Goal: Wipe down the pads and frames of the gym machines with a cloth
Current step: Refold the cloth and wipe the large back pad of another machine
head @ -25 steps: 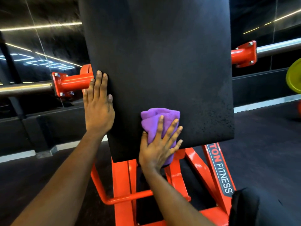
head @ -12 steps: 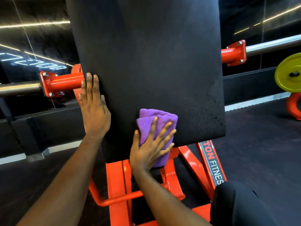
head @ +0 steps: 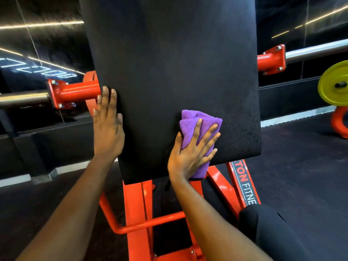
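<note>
Purple cloth (head: 199, 127) lies bunched against the lower part of the gym machine's black pad (head: 169, 63). The person's right hand (head: 191, 153) presses it flat there, fingers straight and fanned wide over the fabric, thumb along the cloth's left edge. Compared with a second ago, the cloth has travelled a short way toward the pad's right side while staying low, near the bottom edge, and the fingers have spread a little more. The left hand (head: 108, 129) has kept its place, holding nothing. Its palm is open and flat, and its fingers lie together, pointing up along the pad's left edge, just beside the orange sleeve (head: 75, 93) that carries the steel bar (head: 22, 98). The shift suggests a sideways wiping stroke across the bottom band of the pad, with the left hand apparently steadying it. Judged from where the cloth sits, the lower right corner and the tall upper area of the pad may still need passes. The orange frame (head: 139, 213) below, over which the cloth's lower end hangs, appears still to be waiting its turn. A yellow weight plate (head: 335, 85) stands well apart at the right.
</note>
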Available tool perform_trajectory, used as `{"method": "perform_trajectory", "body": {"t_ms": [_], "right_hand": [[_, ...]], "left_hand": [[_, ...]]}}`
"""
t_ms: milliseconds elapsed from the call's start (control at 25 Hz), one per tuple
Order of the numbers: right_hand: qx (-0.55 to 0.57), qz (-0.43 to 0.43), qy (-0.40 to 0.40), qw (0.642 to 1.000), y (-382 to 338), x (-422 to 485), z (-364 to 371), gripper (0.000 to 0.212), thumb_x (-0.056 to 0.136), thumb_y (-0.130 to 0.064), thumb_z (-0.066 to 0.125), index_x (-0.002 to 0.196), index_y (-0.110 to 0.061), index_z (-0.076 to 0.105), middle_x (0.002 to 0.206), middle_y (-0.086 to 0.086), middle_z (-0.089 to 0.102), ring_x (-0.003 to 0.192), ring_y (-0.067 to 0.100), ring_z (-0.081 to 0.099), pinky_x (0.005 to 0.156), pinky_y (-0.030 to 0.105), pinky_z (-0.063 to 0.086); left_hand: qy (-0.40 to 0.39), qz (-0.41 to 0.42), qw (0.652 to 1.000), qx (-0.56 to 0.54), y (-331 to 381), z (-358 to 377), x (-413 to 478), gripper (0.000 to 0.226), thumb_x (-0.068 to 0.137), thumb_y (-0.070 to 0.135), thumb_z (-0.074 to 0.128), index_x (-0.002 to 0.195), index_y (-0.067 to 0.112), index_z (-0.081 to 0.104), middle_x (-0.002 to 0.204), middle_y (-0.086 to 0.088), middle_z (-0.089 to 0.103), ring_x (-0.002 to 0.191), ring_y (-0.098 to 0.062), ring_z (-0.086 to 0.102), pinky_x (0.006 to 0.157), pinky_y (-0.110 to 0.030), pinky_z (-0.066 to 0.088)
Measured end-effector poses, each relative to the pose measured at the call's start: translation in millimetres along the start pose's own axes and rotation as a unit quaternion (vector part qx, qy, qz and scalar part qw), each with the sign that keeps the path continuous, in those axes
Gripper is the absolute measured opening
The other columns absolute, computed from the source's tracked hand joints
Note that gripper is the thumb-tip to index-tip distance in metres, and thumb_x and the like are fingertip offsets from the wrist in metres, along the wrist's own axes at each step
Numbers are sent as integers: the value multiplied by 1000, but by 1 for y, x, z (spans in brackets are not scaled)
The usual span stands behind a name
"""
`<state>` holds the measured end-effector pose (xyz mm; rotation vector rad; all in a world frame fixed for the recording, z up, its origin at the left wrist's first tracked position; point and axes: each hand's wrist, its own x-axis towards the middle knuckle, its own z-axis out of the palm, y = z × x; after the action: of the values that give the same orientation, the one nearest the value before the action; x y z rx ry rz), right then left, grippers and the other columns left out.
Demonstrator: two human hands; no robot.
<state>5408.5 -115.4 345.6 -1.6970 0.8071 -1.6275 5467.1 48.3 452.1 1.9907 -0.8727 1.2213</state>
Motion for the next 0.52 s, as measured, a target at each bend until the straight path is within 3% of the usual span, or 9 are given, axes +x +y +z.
{"method": "perform_trajectory", "body": {"t_ms": [200,320,400,520], "right_hand": [[-27,-81,-97,992,14,-93,15,76,92,-56,46,160,-36,17,170,9,1,156,36,1,116,69,17],[-28,-83,-106,990,10,-86,10,74,93,-56,46,160,-36,18,170,8,-1,156,35,0,118,66,14],[-52,-121,-92,987,6,-55,3,72,96,-55,46,160,-37,20,170,8,-1,156,33,-2,120,62,13],[-57,-113,-50,991,-7,14,-4,67,98,-53,45,159,-38,21,170,7,1,156,29,-1,121,57,14]], "left_hand": [[-59,36,998,-14,-20,-10,-32,61,104,16,36,160,24,13,167,10,0,153,-9,2,124,-48,9],[-72,26,997,-6,-23,-10,-45,61,104,15,37,160,26,13,167,12,1,153,-9,6,123,-47,8],[-42,8,999,25,-16,-8,-47,65,102,6,42,159,26,18,167,11,7,153,-11,9,124,-49,9],[43,2,995,92,2,-4,-47,60,98,6,45,155,19,32,164,2,24,151,-22,20,122,-51,17]]}}
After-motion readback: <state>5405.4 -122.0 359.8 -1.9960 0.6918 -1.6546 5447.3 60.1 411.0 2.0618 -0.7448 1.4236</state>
